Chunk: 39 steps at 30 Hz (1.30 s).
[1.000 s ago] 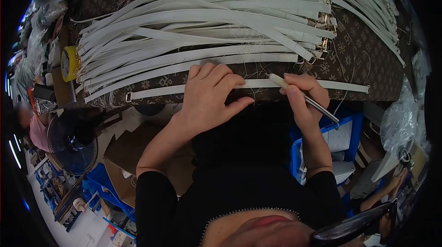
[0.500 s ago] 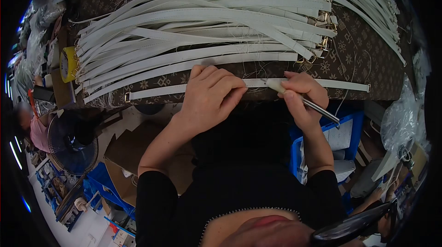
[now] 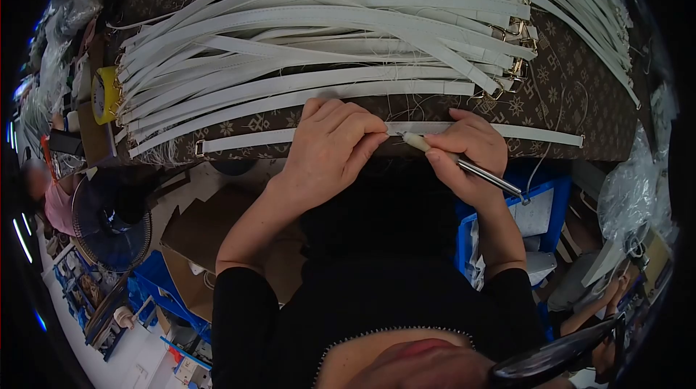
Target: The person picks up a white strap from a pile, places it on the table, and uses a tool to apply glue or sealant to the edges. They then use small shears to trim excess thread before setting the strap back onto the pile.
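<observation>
A single white strap (image 3: 536, 131) with a metal buckle at its left end lies along the near edge of the patterned table. My left hand (image 3: 330, 144) rests over the strap, its thumb and index finger pinched together on it. My right hand (image 3: 471, 153) is closed round a pen-like tool (image 3: 487, 174) with a pale front part and a metal shaft. The tool's tip points left and is at the strap, just right of my left fingertips. Behind both hands lies a large pile of white straps (image 3: 304, 23) with loose threads and gold buckles.
More straps (image 3: 573, 5) lie at the back right. A yellow tape roll (image 3: 106, 95) is at the table's left end. Below are a fan (image 3: 112, 218), a cardboard box (image 3: 188, 273) and a blue crate (image 3: 562, 208). Other people show at the far left and lower right.
My right hand and the tool have moved slightly left, bringing the tip closer to my left fingertips. My left hand has hardly moved and keeps its pinch.
</observation>
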Each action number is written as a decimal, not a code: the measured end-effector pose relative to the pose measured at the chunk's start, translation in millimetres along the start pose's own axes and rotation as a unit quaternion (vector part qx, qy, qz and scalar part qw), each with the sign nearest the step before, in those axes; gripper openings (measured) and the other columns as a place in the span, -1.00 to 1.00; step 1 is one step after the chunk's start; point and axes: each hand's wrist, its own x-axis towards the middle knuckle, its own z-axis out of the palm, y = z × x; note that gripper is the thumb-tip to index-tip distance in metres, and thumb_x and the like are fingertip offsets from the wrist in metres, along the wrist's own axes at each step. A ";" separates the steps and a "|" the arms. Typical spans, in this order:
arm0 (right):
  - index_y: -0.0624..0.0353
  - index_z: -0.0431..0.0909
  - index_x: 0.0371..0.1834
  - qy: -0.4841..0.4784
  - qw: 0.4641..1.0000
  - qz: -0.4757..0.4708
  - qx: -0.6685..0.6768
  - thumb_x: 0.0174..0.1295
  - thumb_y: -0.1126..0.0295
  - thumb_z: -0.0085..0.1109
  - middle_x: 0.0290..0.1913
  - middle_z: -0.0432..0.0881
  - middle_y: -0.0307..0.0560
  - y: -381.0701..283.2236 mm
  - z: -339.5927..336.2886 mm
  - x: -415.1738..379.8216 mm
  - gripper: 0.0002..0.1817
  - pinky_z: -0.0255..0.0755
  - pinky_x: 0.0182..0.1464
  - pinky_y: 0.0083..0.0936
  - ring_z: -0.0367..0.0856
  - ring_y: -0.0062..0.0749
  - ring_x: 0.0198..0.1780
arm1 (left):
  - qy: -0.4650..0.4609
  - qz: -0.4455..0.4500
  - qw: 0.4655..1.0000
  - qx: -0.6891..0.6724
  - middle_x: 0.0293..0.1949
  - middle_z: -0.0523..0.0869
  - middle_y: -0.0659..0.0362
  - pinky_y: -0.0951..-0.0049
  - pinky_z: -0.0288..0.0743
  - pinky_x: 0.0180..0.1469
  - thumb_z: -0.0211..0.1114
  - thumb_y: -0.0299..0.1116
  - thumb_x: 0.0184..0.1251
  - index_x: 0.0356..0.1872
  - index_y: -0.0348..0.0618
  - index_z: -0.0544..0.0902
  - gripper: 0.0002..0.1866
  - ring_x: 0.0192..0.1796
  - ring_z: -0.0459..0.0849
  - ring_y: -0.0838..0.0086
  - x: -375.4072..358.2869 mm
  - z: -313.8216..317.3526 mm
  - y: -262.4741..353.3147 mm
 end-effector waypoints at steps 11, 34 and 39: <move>0.11 0.64 -0.41 -0.006 1.000 -0.008 -0.010 -0.06 0.41 0.36 -0.63 0.59 -0.25 0.0 0.8 0.3 -0.87 0.53 -0.07 -0.29 0.61 -0.43 -0.54 | 0.008 0.010 1.000 0.002 -0.40 0.62 0.25 0.39 0.28 -0.18 0.34 -0.44 0.12 -0.32 -0.07 0.54 -0.85 -0.36 0.54 0.36 -0.6 2.0 -2.5; 0.09 0.64 -0.42 -0.004 1.000 -0.019 -0.015 -0.06 0.39 0.37 -0.63 0.58 -0.25 0.3 1.4 0.8 -0.87 0.53 -0.09 -0.31 0.59 -0.42 -0.55 | 0.020 0.017 1.000 0.004 -0.39 0.64 0.26 0.40 0.26 -0.22 0.33 -0.44 0.15 -0.32 -0.06 0.53 -0.86 -0.37 0.54 0.38 -0.9 4.4 -3.7; 0.08 0.65 -0.43 -0.011 1.000 -0.014 -0.015 -0.08 0.39 0.37 -0.64 0.56 -0.26 -0.1 0.3 0.4 -0.87 0.53 -0.09 -0.30 0.59 -0.42 -0.55 | 0.019 0.017 1.000 0.002 -0.40 0.63 0.27 0.40 0.26 -0.21 0.31 -0.44 0.17 -0.31 -0.06 0.52 -0.87 -0.38 0.54 0.38 -1.1 4.5 -4.4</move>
